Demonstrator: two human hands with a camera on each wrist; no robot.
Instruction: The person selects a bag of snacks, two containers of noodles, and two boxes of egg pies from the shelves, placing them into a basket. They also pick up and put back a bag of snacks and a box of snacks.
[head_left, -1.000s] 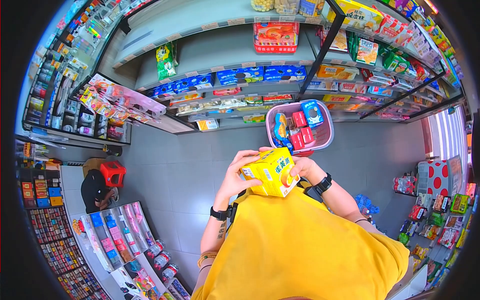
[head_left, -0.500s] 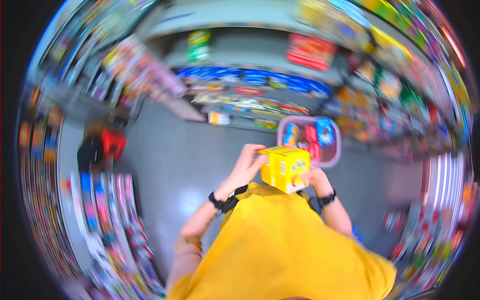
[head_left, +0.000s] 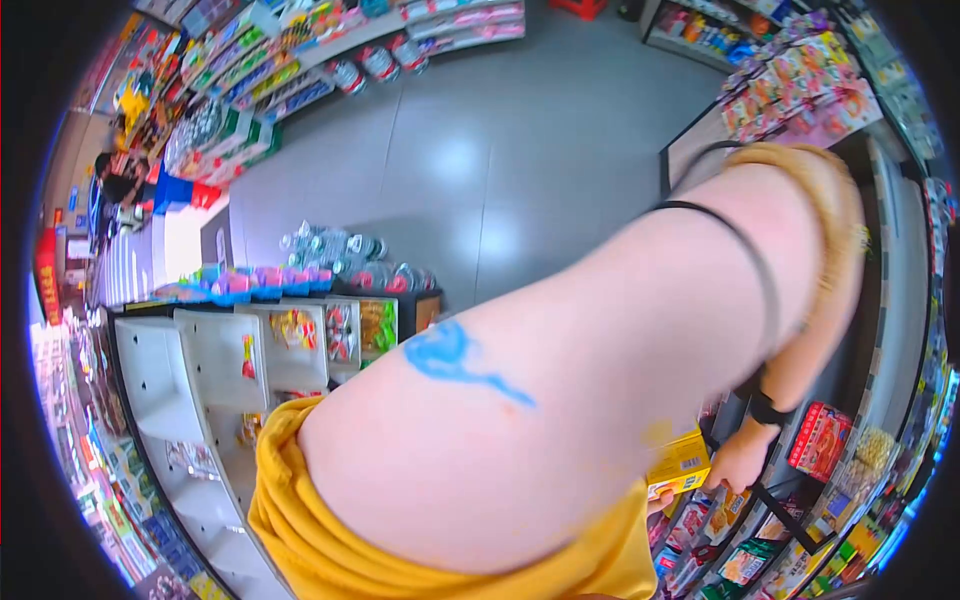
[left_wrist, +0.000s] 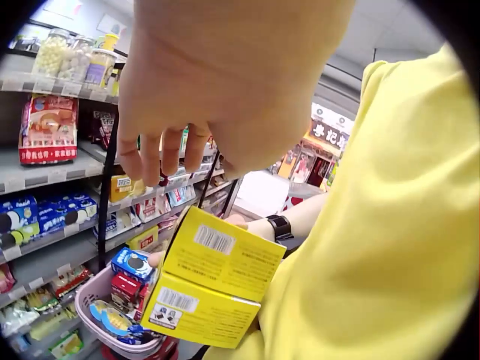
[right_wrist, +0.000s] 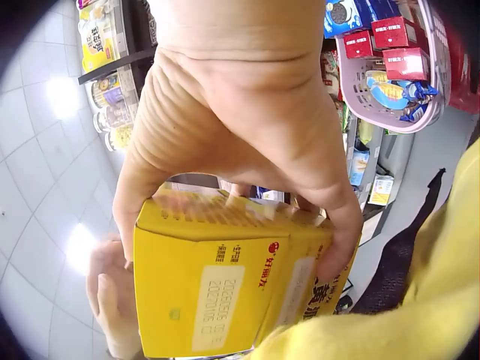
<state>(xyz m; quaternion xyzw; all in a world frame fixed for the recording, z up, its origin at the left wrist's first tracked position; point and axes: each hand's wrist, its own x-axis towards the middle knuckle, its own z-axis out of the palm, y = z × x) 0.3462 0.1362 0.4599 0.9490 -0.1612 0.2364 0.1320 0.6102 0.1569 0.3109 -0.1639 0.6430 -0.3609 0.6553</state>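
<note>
My right hand point(right_wrist: 247, 142) grips a yellow snack pie box point(right_wrist: 187, 292) from above in the right wrist view, fingers and thumb spread over opposite sides. Barcodes and printed text face the left wrist view, where the box point(left_wrist: 217, 277) is tilted in front of the yellow shirt. My left hand point(left_wrist: 225, 97) hangs above it there, fingers loosely bent with nothing between them. The head view has the left hand point(head_left: 740, 458) close beside the box point(head_left: 680, 465), while my left upper arm hides much of the scene.
A pink basket point(left_wrist: 88, 304) with blue and red packages stands beyond the box, before shelves of snacks point(left_wrist: 49, 131). In the head view, a display rack point(head_left: 215, 370) stands at left, with bottle packs point(head_left: 335, 245) behind it on the tiled floor.
The head view has swung sharply round, bringing the left upper arm across it. The left hand, on the box a second ago, has come off it; the right hand keeps hold.
</note>
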